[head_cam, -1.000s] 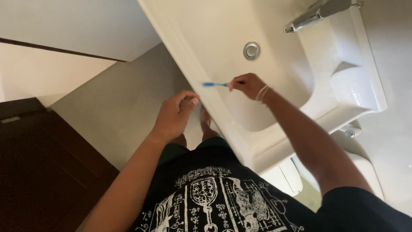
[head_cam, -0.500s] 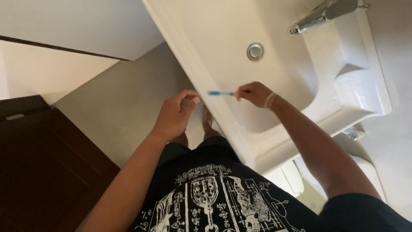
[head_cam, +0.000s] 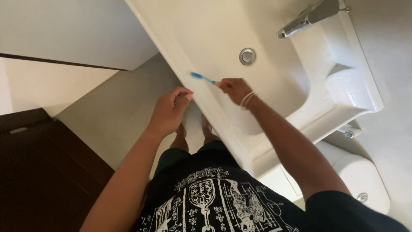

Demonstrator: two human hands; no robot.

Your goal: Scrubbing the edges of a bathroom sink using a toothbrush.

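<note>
One head-worn camera looks steeply down, close over the white ceramic sink (head_cam: 214, 38) and grey floor (head_cam: 116, 111).

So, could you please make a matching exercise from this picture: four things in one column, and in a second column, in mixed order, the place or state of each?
Column one:
1. thin blue toothbrush
2. round metal drain plug
3. chrome tap
4. left hand

Column two:
a. in the bottom of the white ceramic sink
b. held in the right hand over the sink's front edge
c. curled, apart from the sink, over the pale floor
d. at the back of the sink, spout over the basin

Pairs: 1-b, 2-a, 3-d, 4-c
</note>
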